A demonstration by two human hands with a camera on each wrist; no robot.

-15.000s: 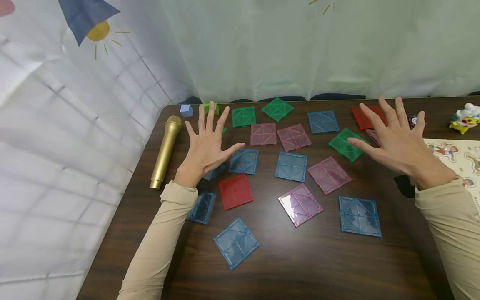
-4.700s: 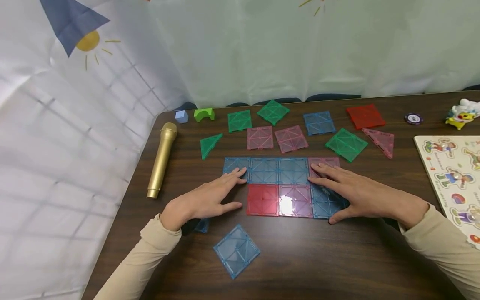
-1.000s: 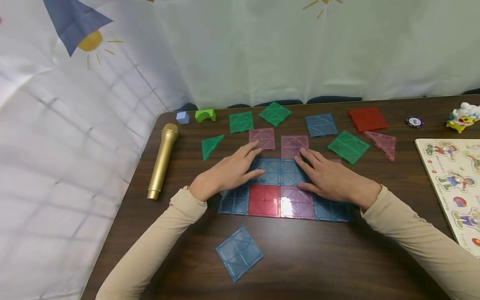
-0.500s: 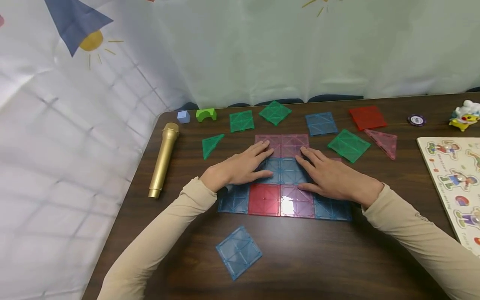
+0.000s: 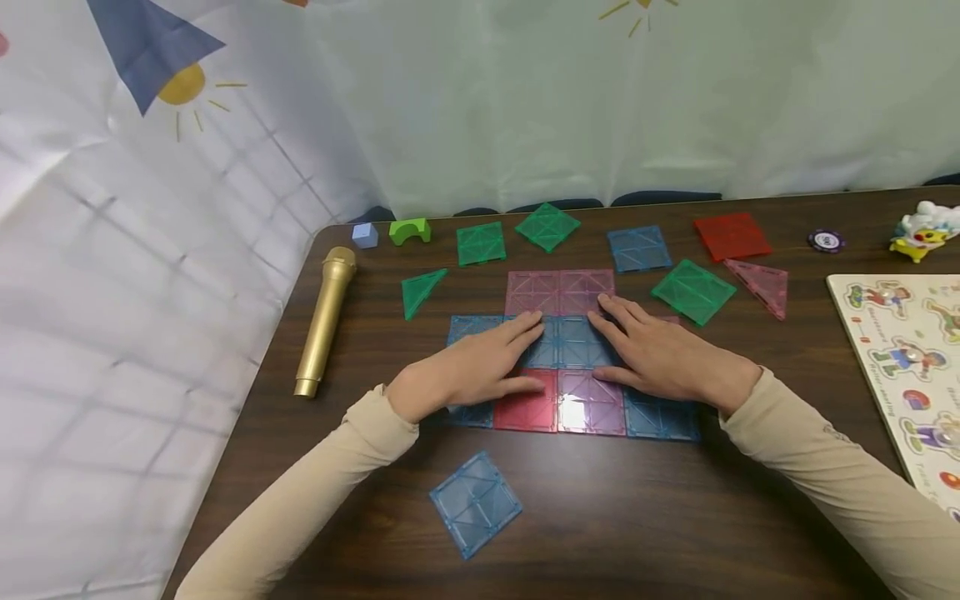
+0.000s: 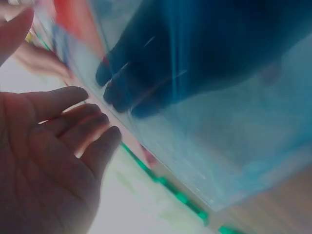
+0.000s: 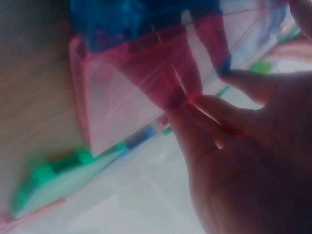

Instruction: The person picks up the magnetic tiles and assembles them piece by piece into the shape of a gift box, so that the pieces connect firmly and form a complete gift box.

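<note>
In the head view, translucent magnetic tiles lie flat, edge to edge, in a block. Its far row is two pink tiles (image 5: 532, 292); behind my hands runs a row of blue tiles (image 5: 577, 342) with a pink one at its right end. Nearest me, a red tile (image 5: 517, 414) and a shiny pink tile (image 5: 592, 408) sit between blue ones. My left hand (image 5: 468, 371) lies over the block's left part, fingers extended, fingertips at the blue row's far edge. My right hand (image 5: 667, 354) rests with spread fingers over the right part, fingertips at the right far pink tile. Neither grips anything.
A loose blue tile (image 5: 476, 504) lies in front. Green tiles (image 5: 693, 292), a red tile (image 5: 731, 236), a pink triangle (image 5: 761, 286) and a green triangle (image 5: 422, 292) surround the block. A gold microphone (image 5: 325, 325) lies left; a picture puzzle board (image 5: 900, 367) right.
Scattered tiles have come together into the block. Within the last second the left far pink tile slid right against its neighbour under my left hand, which then drew back toward me.
</note>
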